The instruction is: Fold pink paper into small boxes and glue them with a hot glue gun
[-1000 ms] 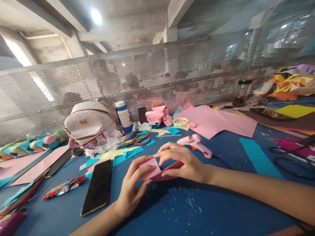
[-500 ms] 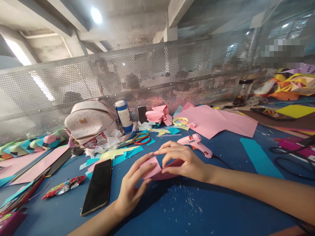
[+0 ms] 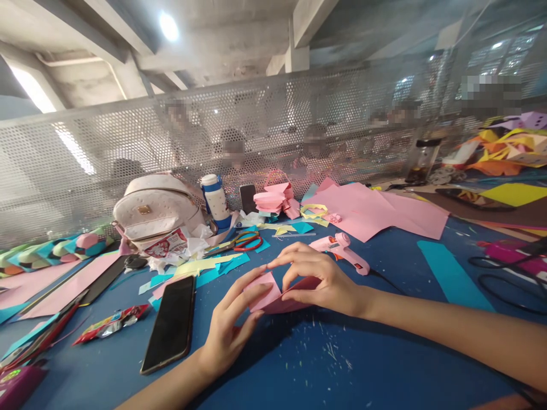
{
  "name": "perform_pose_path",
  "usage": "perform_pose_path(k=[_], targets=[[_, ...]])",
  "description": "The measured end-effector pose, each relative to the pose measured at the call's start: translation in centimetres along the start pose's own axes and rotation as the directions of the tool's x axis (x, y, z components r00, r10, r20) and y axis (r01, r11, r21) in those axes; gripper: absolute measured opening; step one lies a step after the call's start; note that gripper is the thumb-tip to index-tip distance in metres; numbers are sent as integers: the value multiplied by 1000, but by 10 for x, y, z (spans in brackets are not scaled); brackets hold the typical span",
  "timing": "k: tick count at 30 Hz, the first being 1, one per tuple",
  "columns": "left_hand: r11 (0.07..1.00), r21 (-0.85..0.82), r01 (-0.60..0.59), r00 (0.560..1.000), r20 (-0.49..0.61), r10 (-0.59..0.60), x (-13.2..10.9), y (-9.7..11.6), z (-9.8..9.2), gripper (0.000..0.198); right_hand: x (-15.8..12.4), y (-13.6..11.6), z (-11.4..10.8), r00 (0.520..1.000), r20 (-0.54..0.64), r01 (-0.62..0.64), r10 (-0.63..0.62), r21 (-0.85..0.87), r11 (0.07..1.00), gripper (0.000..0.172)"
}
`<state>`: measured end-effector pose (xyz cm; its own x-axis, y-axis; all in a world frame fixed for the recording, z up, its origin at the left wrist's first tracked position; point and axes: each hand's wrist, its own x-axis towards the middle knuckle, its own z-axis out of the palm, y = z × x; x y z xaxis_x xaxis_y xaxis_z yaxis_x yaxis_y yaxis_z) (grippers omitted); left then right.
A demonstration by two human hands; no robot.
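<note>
Between my hands a folded piece of pink paper (image 3: 265, 291) stands on the blue tabletop, bent into a ring-like shape. My left hand (image 3: 233, 313) grips its left side, with the thumb low on the outside and the fingers along the top. Pinching the paper's near edge, the thumb and fingers of my right hand (image 3: 318, 279) curl over its right side. Part of the paper is hidden behind my fingers. Just beyond my right hand lies a pink glue gun (image 3: 342, 250) with a dark cord. A black phone (image 3: 171, 324) lies left of my left hand.
Orange-handled scissors (image 3: 241, 242) and paper scraps lie behind the hands. A backpack (image 3: 156, 208) and a bottle (image 3: 216, 199) stand against a perforated metal screen (image 3: 265, 119). Pink sheets (image 3: 376, 208) and a blue strip (image 3: 453, 273) lie right. A red snack wrapper (image 3: 109, 324) is left.
</note>
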<state>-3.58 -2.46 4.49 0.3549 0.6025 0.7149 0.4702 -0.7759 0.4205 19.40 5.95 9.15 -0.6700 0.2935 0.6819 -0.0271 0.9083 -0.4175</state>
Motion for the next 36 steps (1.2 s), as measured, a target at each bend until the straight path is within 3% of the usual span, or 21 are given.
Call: perform_pose_path(k=[36], targets=[[1000, -25, 8, 1000, -1, -8, 0, 0, 0, 34, 3, -4, -1, 998, -4, 64, -64, -65, 996, 6]])
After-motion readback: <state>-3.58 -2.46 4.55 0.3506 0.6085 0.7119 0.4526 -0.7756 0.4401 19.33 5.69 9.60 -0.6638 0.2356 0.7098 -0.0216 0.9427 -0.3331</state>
